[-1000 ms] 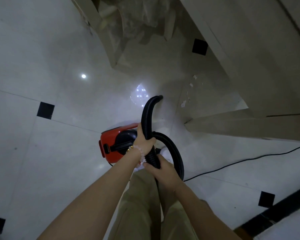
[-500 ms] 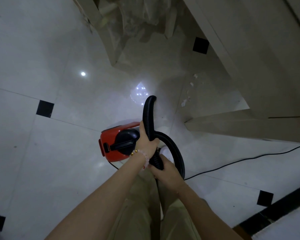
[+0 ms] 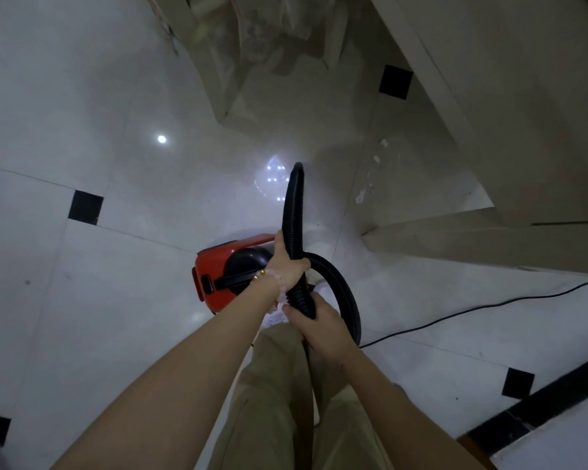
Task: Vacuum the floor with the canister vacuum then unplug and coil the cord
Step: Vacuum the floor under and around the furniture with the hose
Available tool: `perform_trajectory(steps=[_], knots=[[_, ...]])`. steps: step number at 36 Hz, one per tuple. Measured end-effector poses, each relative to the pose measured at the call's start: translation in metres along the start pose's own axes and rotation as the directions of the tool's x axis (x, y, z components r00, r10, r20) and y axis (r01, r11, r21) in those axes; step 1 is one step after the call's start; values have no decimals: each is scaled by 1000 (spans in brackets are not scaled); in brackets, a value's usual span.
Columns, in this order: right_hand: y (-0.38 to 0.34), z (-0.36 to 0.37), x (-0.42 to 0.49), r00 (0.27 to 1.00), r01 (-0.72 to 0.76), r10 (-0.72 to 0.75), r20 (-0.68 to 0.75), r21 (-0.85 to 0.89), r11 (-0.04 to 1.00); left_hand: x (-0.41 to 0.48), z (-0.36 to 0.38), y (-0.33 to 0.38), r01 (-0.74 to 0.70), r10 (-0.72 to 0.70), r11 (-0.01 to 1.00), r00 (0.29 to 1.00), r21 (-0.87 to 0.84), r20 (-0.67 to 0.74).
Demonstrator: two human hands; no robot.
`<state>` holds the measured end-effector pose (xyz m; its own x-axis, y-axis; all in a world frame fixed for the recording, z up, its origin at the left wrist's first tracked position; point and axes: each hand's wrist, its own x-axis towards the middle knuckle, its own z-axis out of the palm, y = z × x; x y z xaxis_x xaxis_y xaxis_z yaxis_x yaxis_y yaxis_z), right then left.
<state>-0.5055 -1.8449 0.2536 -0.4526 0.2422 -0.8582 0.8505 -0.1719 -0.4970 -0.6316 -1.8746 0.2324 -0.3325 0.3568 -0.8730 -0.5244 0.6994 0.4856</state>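
Over the canister (image 3: 218, 266), left hand (image 3: 287, 266), right hand (image 3: 319, 325), fingers still clamped on hose (image 3: 294, 205), tip farther forward.

Dim, grainy picture; ceiling lights glare on the glossy floor (image 3: 82, 300); the wide lens bends the edges.

— Where are the hands?
— Both on the hose (image 3: 293, 212). The left hand (image 3: 287, 266) grips it higher up, and the right hand (image 3: 319, 325) holds it just below, toward six o'clock.
— And the vacuum (image 3: 211, 262)?
— Red, on the floor (image 3: 82, 300), at nine o'clock from the hands. The cord (image 3: 489, 305) trails off toward three o'clock.
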Motion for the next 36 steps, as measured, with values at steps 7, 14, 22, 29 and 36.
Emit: perform_trajectory(steps=[7,14,22,29,36], knots=[[4,1,-3,1000,-21,21,-6,28,999,5,4,7,29,-51,987,989,160,138],[8,5,-4,999,-20,21,-32,24,1000,9,6,4,60,-94,980,980,190,173],[11,8,-5,999,-25,29,-40,87,996,86,5,-62,186,-238,921,965,342,115],[8,3,-3,999,-30,31,-19,74,997,10,12,13,69,-130,949,975,307,182],[11,3,-6,1000,-4,5,-22,54,999,3,12,8,30,-59,982,987,189,150]])
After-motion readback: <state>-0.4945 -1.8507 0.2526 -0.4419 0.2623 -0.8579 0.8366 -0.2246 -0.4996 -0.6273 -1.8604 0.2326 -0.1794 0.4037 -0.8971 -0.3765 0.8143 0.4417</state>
